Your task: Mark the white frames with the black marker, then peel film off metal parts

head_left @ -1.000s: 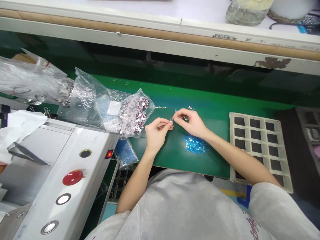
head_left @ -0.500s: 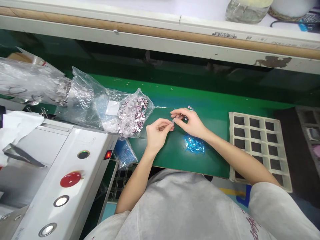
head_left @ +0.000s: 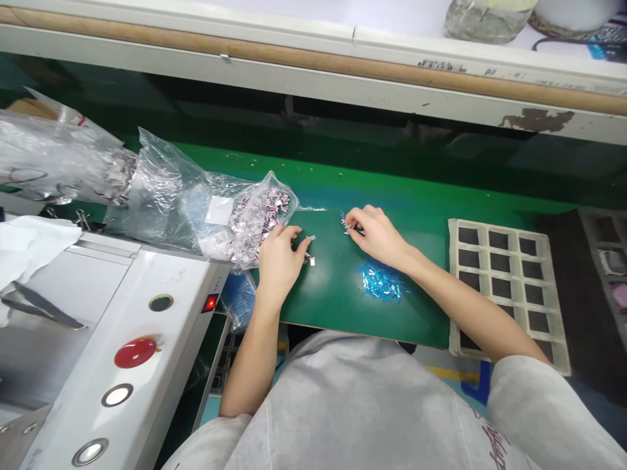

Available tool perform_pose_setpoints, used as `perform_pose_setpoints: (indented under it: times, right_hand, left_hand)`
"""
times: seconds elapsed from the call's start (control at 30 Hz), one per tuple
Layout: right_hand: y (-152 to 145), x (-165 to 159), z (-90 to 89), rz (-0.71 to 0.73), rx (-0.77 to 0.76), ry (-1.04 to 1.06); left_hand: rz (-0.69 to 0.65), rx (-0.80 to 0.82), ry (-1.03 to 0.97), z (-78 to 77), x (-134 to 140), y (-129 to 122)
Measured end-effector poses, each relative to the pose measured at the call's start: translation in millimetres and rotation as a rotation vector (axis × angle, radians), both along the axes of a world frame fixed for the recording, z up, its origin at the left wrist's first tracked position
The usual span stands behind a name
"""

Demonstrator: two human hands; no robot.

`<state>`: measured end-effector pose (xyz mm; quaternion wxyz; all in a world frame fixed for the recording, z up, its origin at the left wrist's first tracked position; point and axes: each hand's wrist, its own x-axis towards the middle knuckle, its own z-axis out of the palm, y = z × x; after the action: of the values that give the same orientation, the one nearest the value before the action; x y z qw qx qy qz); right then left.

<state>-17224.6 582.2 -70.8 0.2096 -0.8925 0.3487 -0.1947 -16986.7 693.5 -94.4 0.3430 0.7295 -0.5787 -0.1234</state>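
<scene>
My left hand [head_left: 280, 262] is over the mouth of a clear plastic bag [head_left: 245, 215] full of small silvery metal pieces, its thumb and forefinger apart. Two loose metal pieces [head_left: 312, 261] lie by its thumb on the green tabletop [head_left: 323, 294]. Further right, my right hand [head_left: 379, 235] is curled with its fingertips down at a little cluster of small metal and blue parts [head_left: 345, 223]. What sits between those fingertips is hidden. A heap of thin blue plastic pieces [head_left: 381, 282] lies just below my right wrist.
A pale compartment tray [head_left: 509, 248] with dark cells stands to the right, partly under my right forearm. At left is a white machine panel [head_left: 161, 339] with a red button [head_left: 136, 352]. More plastic bags [head_left: 63, 160] lie at far left. A shelf edge [head_left: 313, 72] runs across the back.
My hands were together pinching a tiny part; they have parted. The left moved left to the bag and its fingers spread. The right shifted slightly, its fingertips lowering to the cluster.
</scene>
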Motion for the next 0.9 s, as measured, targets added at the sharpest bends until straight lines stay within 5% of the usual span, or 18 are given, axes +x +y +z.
perform_pose_setpoints:
  times: [0.2,0.43,0.73,0.9]
  right_hand:
    - [-7.0,0.6,0.7,-0.075,-0.087,0.024]
    - [-60.9,-7.0,-8.9,-0.245,-0.134,-0.049]
    - [-85.7,-4.4,-27.3,-0.291,-0.124,0.032]
    - [-88.9,-3.3,-29.0,-0.303,-0.096,0.032]
  left_hand:
    - [-0.09,0.032,-0.006,-3.7,-6.3,-7.4]
    - [-0.103,0.023,0.076,-4.3,-5.9,-8.1]
    - [0.002,-0.132,0.816,-2.6,-23.6,-4.8]
    - [0.011,-0.132,0.971,3.8,-38.6,-1.4]
